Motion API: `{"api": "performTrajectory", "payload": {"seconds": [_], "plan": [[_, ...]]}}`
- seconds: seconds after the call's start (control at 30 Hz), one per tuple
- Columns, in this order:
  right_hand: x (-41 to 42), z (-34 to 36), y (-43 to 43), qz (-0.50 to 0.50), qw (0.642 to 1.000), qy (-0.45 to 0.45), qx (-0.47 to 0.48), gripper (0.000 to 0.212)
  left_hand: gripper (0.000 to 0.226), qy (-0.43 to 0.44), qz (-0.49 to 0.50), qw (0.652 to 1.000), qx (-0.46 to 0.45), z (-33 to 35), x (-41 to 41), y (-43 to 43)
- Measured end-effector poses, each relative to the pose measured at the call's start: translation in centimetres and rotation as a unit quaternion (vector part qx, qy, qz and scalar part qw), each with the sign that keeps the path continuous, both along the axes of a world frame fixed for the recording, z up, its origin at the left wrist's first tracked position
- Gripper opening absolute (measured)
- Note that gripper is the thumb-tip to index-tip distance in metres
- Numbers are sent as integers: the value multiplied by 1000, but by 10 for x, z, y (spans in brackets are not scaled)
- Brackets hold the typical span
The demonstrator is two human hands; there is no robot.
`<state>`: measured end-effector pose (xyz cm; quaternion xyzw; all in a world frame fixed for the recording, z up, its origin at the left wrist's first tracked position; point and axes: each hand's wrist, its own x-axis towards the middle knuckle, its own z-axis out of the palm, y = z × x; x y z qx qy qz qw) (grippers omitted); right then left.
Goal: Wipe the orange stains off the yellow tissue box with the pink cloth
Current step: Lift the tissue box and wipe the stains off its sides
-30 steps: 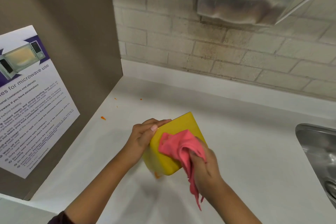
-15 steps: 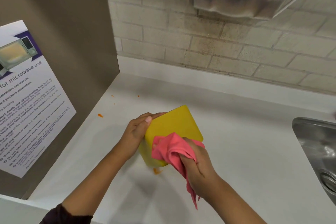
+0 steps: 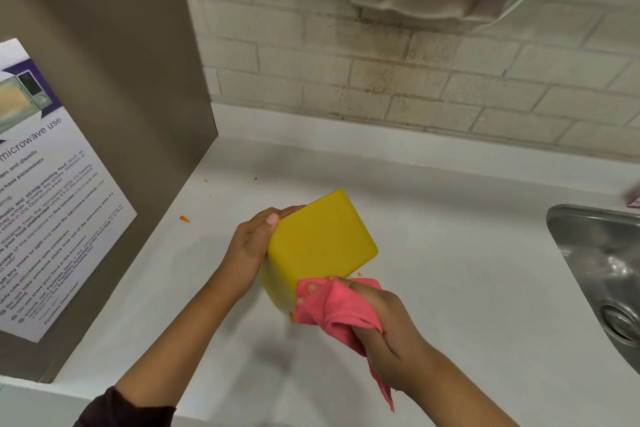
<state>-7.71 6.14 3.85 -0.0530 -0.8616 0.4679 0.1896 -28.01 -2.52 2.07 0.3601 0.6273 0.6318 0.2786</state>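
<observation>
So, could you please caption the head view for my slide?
Left hand holds the yellow tissue box while the right hand wipes its near edge with the pink cloth.

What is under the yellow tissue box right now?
Below the tilted yellow tissue box lies white counter, with an orange smear at its low corner beside the pink cloth. The underside itself faces away and cannot be seen.

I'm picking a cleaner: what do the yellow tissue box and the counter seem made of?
The yellow tissue box: probably matte plastic or silicone, judging by smooth faces and rounded corners. The counter: seemingly white laminate or solid surface, smooth with a faint sheen.
</observation>
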Motion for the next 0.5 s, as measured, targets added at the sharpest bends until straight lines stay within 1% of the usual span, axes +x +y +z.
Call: {"api": "performTrajectory", "payload": {"seconds": [0.07, 0.17, 0.23, 0.3, 0.33, 0.37, 0.4, 0.43, 0.47, 0.5], "plan": [[4, -6, -1, -5, 1000, -25, 6, 29, 41, -1, 10, 1000, -7, -1, -1, -1], [7, -12, -1, -4, 999, -36, 32, 50, 40, 6, 22, 1000, -9, 0, -2, -2], [8, -13, 0, 1, 998, -50, 39, 54, 40, 8, 39, 999, -14, 1, -4, -1], [11, -14, 2, 6, 997, -68, 40, 49, 41, -2, 60, 998, -23, 3, -7, 0], [13, -12, 0, 0, 996, -83, 43, 41, 41, 0, 69, 997, -26, 3, -8, -1], [13, -16, -2, -7, 995, -92, 24, 33, 42, 5, 75, 997, -28, 3, -10, -3], [12, -15, -3, -46, 992, -104, -57, 31, 42, 10, 67, 997, -27, 3, -10, -4], [26, -18, 2, -140, 966, -92, -198, 32, 41, 27, 35, 998, -37, 6, 1, 5], [27, -22, 7, -233, 904, -87, -348, 28, 40, 35, 16, 999, -37, 8, 5, 7], [28, -28, 13, -305, 822, -42, -479, 22, 39, 45, 6, 998, -35, 10, 4, 5]]}}
